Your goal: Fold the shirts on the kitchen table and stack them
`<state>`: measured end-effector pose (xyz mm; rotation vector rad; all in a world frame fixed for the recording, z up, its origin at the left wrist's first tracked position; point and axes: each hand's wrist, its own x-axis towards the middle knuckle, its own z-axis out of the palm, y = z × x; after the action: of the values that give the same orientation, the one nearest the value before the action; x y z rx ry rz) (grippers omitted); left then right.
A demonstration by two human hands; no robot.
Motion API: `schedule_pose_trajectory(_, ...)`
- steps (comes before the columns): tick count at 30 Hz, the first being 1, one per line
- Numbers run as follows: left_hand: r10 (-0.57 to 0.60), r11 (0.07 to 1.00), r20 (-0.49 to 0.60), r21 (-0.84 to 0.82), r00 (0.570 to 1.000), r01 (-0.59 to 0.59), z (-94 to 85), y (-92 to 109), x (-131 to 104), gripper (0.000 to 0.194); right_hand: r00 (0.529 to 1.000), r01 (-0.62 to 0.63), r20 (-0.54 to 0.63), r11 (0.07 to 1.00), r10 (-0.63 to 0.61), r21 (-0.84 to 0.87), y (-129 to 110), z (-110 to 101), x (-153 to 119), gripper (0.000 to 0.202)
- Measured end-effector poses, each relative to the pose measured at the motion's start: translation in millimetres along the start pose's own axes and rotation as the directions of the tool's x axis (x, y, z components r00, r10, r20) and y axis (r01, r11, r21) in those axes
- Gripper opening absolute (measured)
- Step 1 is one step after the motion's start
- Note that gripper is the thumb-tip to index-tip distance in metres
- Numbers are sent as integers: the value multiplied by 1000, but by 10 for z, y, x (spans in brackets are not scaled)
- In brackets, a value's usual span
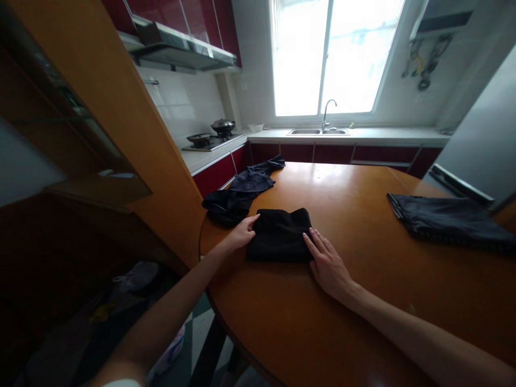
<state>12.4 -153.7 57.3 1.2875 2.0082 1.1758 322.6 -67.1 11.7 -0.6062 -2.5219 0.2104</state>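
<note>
A black garment [282,236], folded into a compact rectangle, lies flat on the wooden table between my two hands. At its left edge my left hand [243,232] has thumb and forefinger closed on the cloth, the other fingers curled. Along the opposite edge my right hand [328,263] rests with its fingers stretched out, fingertips touching the fabric. The garment's upper edge looks slightly wavy, and its exact kind cannot be made out.
Crumpled dark clothes [252,188] lie at the table's left rim. A folded dark garment [451,220] rests at the right of the round wooden table [363,333]. Beyond are a sink [306,131], a stove with pans [209,142] and a fridge [479,134]. A wooden partition [133,129] stands left.
</note>
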Motion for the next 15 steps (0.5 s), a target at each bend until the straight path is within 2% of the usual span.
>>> schedule_pose_trajectory(2,144,958,-113,264,983,-111,42,72,34,68,1000,-11,0,1000,11,-8,-9,-2,-4,82)
schedule_pose_trajectory(3,232,917,-115,358,966,-177,88,126,58,62,1000,-15,0,1000,15,-14,-12,-6,-1,81)
schedule_pose_trajectory(4,307,875,-74,414,949,-251,151,190,86,57,1000,-16,-1,1000,16,-20,-14,-11,6,80)
schedule_pose_trajectory(6,391,811,75,442,917,-382,325,321,152,52,1000,-9,-5,999,9,-35,-9,-26,41,78)
schedule_pose_trajectory(8,376,786,201,448,904,-427,534,415,218,53,1000,14,-10,999,-14,-46,8,-37,100,77)
schedule_pose_trajectory(10,323,771,268,482,907,-417,726,435,265,56,999,39,-16,998,-40,-46,32,-32,168,82)
schedule_pose_trajectory(12,305,740,285,530,909,-415,860,385,281,57,998,57,-21,998,-58,-37,52,-4,221,90)
schedule_pose_trajectory(15,341,689,276,577,899,-438,929,269,271,56,998,45,-43,998,-47,-40,50,66,247,93)
